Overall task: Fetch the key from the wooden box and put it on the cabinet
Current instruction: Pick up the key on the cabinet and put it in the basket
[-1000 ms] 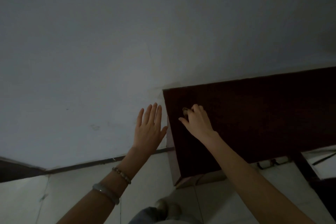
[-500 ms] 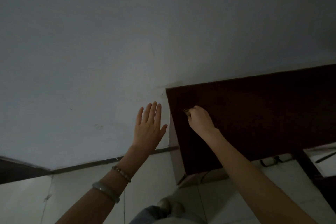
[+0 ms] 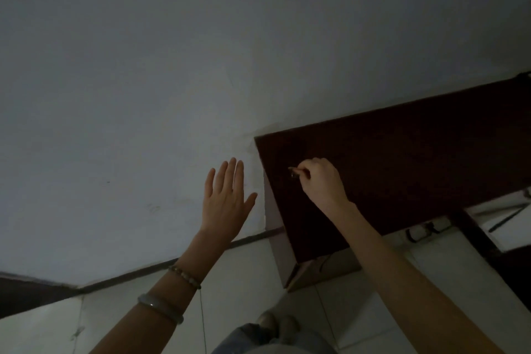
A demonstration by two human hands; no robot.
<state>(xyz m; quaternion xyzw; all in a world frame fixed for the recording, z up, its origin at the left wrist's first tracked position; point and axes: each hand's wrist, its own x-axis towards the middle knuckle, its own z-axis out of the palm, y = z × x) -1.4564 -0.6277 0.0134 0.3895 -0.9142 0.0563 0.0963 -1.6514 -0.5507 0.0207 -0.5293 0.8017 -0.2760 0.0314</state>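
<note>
A dark brown cabinet top runs along the wall on the right. My right hand hovers low over its left end, fingers pinched on a small metal key that sticks out to the left of the fingertips. Whether the key touches the cabinet top I cannot tell in the dim light. My left hand is raised flat with fingers spread, in front of the wall just left of the cabinet's corner, and holds nothing. The wooden box is not in view.
A pale wall fills the upper view, with a dark skirting strip at its foot. Pale floor tiles lie below. Dark cables and a dark frame sit at the cabinet's right.
My right hand has curled tighter and turned, so the key now points left from the fingertips just over the cabinet top. The left hand has hardly moved.
</note>
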